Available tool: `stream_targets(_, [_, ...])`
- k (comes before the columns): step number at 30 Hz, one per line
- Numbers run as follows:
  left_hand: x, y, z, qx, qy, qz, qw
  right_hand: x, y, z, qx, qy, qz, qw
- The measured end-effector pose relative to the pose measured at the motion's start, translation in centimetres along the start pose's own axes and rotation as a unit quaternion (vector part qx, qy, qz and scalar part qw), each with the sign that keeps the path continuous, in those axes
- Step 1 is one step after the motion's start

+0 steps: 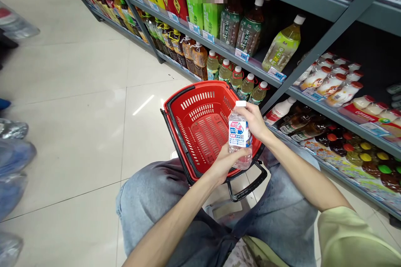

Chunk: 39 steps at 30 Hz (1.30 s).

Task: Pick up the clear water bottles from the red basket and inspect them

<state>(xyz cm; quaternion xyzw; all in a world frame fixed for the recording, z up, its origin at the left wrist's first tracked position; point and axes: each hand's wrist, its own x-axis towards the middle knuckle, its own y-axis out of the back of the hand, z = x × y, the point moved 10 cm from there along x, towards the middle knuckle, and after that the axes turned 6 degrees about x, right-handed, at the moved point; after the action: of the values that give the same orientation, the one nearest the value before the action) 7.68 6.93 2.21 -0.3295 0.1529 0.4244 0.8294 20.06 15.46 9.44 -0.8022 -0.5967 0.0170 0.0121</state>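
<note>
Both my hands hold a clear plastic bottle with a white cap and a white, blue and pink label. My left hand wraps round its lower part, and my right hand grips it just below the cap. The bottle is nearly upright, tilted slightly, over the near right rim of a red shopping basket. That basket stands on the floor between my knees, its slotted bottom showing bare. Its black handle hangs at the near side. Some of my fingers are hidden behind the bottle.
Shelves of drinks run along the right, with a green-labelled tea bottle tilted on the middle shelf. Small milk bottles stand farther right. Several large juice bottles line the bottom shelf behind the basket. Wrapped bottles lie at the left edge.
</note>
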Motion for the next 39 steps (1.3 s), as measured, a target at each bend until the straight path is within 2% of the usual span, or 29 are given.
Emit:
stream_targets(15, [0.04, 0.45, 0.15, 0.030, -0.011, 0.020, 0.999, -0.05, -0.38, 0.15, 0.015, -0.006, -0.023, 1.000])
stream_targets(39, [0.13, 0.37, -0.31, 0.009, -0.001, 0.007, 1.000, 0.27, -0.06, 0.64, -0.011, -0.007, -0.006, 1.000])
